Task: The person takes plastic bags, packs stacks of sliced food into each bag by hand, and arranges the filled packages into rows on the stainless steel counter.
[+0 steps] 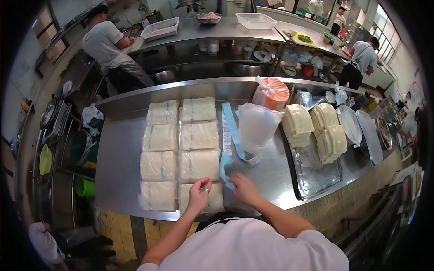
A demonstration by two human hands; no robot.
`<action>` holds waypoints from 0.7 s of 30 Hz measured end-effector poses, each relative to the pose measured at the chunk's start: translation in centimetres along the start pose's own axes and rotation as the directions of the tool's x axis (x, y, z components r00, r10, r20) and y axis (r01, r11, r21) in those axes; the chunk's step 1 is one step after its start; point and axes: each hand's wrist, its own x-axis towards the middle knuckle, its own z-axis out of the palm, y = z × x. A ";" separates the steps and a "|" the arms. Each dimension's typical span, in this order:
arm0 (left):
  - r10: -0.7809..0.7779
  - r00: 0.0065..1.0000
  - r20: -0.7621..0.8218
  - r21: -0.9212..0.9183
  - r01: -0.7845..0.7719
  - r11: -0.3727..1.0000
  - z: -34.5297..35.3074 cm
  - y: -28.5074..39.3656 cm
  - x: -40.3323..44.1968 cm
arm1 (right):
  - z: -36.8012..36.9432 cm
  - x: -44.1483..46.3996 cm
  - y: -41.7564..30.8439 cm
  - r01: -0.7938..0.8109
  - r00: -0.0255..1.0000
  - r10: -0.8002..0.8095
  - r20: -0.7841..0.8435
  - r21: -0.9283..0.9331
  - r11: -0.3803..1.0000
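Two columns of clear-wrapped packs of pale sheets (pixel 199 136) lie flat on the steel table, most with a small blue mark on top. My left hand (pixel 199 194) is over the nearest pack of the right column, fingers pinched together; whatever they hold is too small to make out. Beside it, my right hand (pixel 244 187) grips the lower end of a twisted blue strip (pixel 223 166) between its fingers. Farther up the table, a long strip of printed labels (pixel 227 131) on blue backing runs next to a whitish plastic bag (pixel 257 126).
At right, a metal tray (pixel 316 174) bears stacks of unwrapped pale sheets (pixel 329 131). An orange roll in plastic (pixel 274 92) stands by the raised back edge. Co-workers (pixel 108 43) stand at the far counter, which holds white baskets (pixel 255 21). Green bowls (pixel 45 159) sit at left.
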 end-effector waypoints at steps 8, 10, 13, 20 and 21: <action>-0.622 0.756 0.207 -0.449 0.638 0.626 9.1 1.7 5.3 | -7.7 -6.0 -2.0 -0.090 0.966 0.002 0.258 0.330 0.940; -0.617 0.754 0.227 -0.542 0.624 0.563 10.6 1.3 7.2 | -8.7 -7.5 0.2 -0.185 0.930 0.057 0.364 0.326 0.927; -0.535 0.818 0.210 -0.614 0.536 0.579 11.2 -1.5 10.0 | -10.1 -9.7 3.3 -0.282 0.815 0.218 0.537 0.038 0.959; -0.571 0.813 0.111 -0.532 0.534 0.657 12.7 1.1 3.6 | -14.9 -12.5 8.1 -0.597 0.737 0.312 0.600 0.361 0.716; -0.580 0.806 0.122 -0.540 0.544 0.642 12.9 1.2 2.3 | -14.8 -11.4 8.2 -0.633 0.746 0.355 0.563 0.433 0.642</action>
